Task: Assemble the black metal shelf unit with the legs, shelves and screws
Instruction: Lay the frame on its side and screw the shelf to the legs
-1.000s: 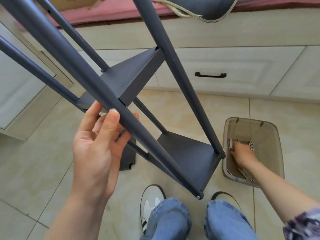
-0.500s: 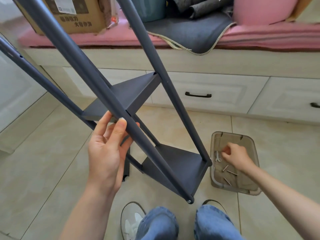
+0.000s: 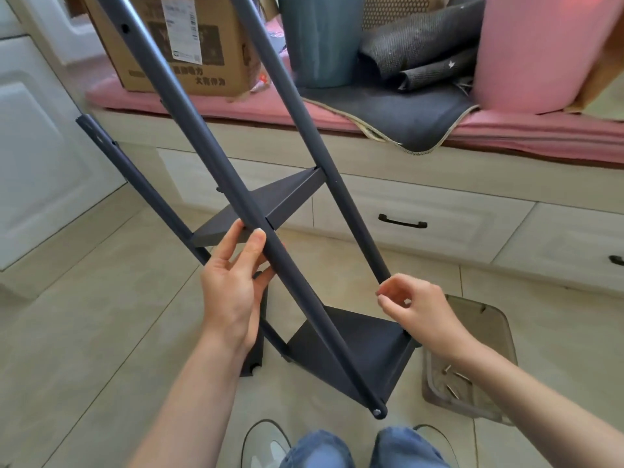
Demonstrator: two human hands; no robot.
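A: Black metal runs under your left hand (image 3: 233,292): the fingers curl round the near leg (image 3: 243,211) just below the upper shelf (image 3: 266,206), index finger over the tube and thumb behind it.

B: And my right?

A: Your right hand (image 3: 418,312) hangs beside the lower end of the far leg (image 3: 337,190), above the lower shelf (image 3: 358,349). Thumb and forefinger are drawn together at the tips, the other fingers loosely curled. Whether they pinch a screw I cannot tell; anything there is too small to see.

B: Where does the shelf unit (image 3: 304,265) sit?

A: It leans tilted between your two hands, the legs' free ends rising up and away from you. The near leg's lower end, with its round cap, is low in front of your knees (image 3: 364,447). A third leg (image 3: 135,173) slants off to the left, with small holes along it.

B: The screws?

A: A few screws (image 3: 454,383) lie in the clear plastic tray (image 3: 489,332) on the tiled floor (image 3: 101,315), just right of the lower shelf and under your right forearm.

B: Further out?

A: A flat black piece (image 3: 255,359) lies on the floor behind your left wrist. Past the unit is a white drawer bench (image 3: 439,204) topped with a pink cushion (image 3: 236,109), carrying a cardboard box (image 3: 189,45), grey mats (image 3: 415,55) and a pink roll (image 3: 533,52).
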